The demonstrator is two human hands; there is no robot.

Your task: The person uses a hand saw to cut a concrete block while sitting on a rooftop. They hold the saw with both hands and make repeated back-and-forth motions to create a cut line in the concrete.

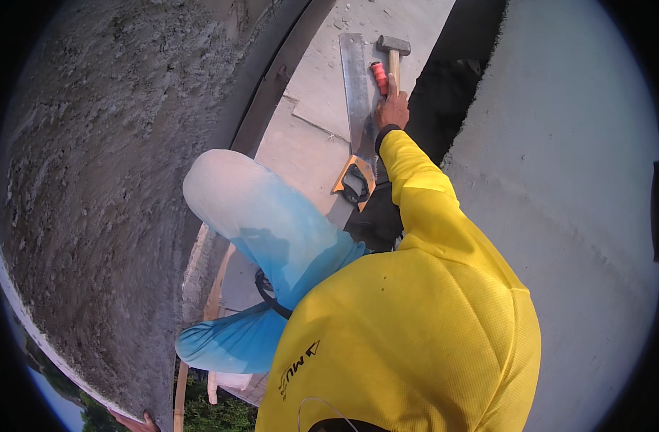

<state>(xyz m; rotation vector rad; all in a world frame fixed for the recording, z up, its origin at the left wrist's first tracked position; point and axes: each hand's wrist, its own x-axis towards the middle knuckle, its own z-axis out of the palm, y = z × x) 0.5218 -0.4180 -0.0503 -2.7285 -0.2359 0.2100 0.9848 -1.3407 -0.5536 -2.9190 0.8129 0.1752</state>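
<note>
My right hand (392,109) reaches forward and is closed round the wooden handle of a hammer (394,63), one finger stretched along it. The hammer's blocky grey metal head points away from me. Just left of the handle lies a tool with a red grip (378,78); its far part is hidden by my hand. Further left a handsaw (354,86) lies flat, its orange and black handle (355,183) nearest me. At the lower left rim my left hand (139,423) shows only in part, fingers spread along the edge of the rough wall, with nothing seen in it.
The tools lie on a narrow, dusty concrete ledge (311,93). A dark gap (452,93) runs along its right side, beyond which is a smooth grey concrete surface (567,144). Rough concrete (113,144) rises on the left. My bent blue-trousered leg (265,223) rests over the ledge; greenery (218,412) shows below.
</note>
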